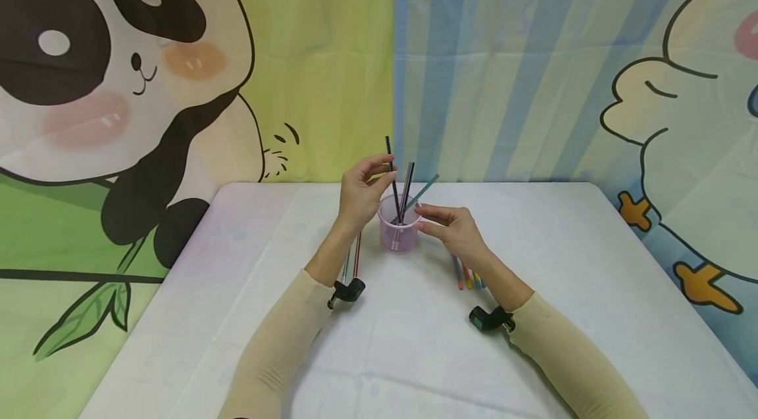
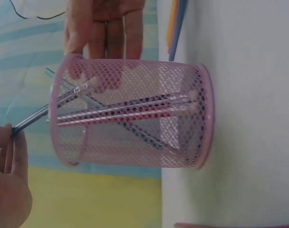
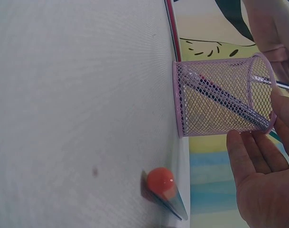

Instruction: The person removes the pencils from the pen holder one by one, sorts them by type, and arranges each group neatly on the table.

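Straws (image 1: 353,260) lie on the surface (image 1: 266,340) left of centre, under the left hand (image 1: 360,190), which pinches a dark straw (image 1: 391,169) over the pink mesh cup (image 1: 398,229) at mid-frame. Tilted wrongly, it could snag the mesh or tip the light cup. The right hand (image 1: 453,227), fingers relaxed, touches the rim.

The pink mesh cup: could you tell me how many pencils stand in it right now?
4, though overlap may hide more: one dark pencil pinched by the left hand, two dark ones leaning together, one teal pencil slanting right.
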Available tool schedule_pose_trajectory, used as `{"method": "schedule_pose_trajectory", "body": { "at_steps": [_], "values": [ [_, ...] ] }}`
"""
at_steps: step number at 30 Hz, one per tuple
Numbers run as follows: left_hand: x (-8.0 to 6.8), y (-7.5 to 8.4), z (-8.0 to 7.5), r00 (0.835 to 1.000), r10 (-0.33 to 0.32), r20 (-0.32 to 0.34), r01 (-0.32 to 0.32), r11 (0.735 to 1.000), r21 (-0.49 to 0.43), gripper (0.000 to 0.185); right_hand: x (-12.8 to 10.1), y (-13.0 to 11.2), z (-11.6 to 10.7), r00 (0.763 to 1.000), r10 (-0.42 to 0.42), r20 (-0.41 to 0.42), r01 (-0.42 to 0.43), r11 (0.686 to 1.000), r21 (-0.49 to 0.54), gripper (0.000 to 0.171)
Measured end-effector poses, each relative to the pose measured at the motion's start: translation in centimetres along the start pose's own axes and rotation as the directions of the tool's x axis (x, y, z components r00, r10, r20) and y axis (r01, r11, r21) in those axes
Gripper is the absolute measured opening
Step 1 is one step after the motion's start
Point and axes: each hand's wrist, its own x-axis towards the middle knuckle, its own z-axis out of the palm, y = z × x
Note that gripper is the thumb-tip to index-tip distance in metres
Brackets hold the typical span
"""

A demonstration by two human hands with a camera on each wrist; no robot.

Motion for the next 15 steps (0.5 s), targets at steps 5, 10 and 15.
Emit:
{"method": "schedule_pose_trajectory", "body": {
  "at_steps": [5,10,15],
  "values": [
    [0.1,1.7,-0.7,0.993,0.084,-0.080,-0.089,0.994,-0.062,0.032,0.1,0.0,0.0,1.000,-0.003,0.007,0.003,1.000,-0.020,0.042],
    [0.1,2.8,-1.8,0.989,0.093,-0.111,-0.103,0.990,-0.094,0.032,0.1,-0.1,-0.1,1.000,-0.001,0.009,0.002,0.999,-0.042,0.044],
    [-0.1,3.1,-3.0,0.993,0.070,-0.097,-0.076,0.995,-0.065,0.033,0.1,0.0,-0.1,1.000,0.002,0.009,-0.002,1.000,-0.013,0.045]
  ]
}}
